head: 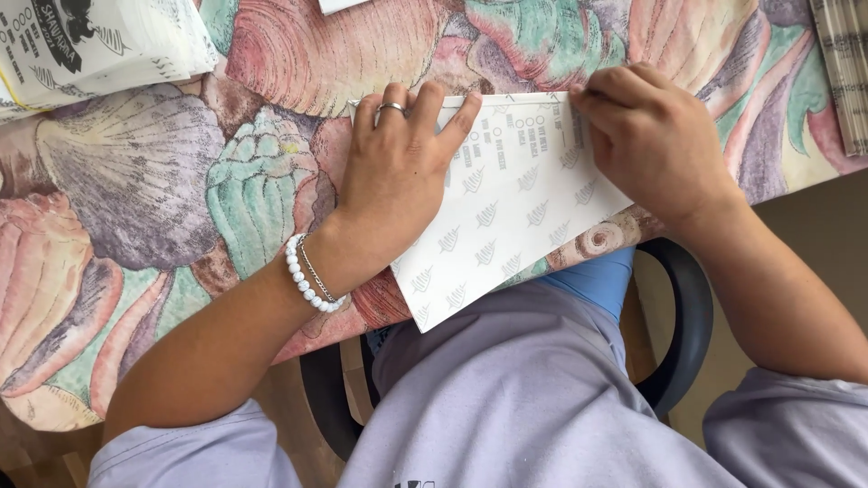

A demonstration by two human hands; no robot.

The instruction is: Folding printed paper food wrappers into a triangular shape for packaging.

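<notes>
I see the left hand [398, 172] flat on the paper sheet [506, 217]; right hand [646, 136] pinches its far edge, fingertips hidden, at the worktop's [136, 181] near edge.

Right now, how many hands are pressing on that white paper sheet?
2. The left hand lies flat on the sheet's left part; the right hand pinches its top right edge. No other hands show.

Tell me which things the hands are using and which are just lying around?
In use:
- white paper sheet, pressed flat under the left hand
- right hand, fingers pinching its top edge

Just lying about:
- stack of printed papers, top left
- striped mat, far right
- shell-patterned tablecloth underneath
</notes>
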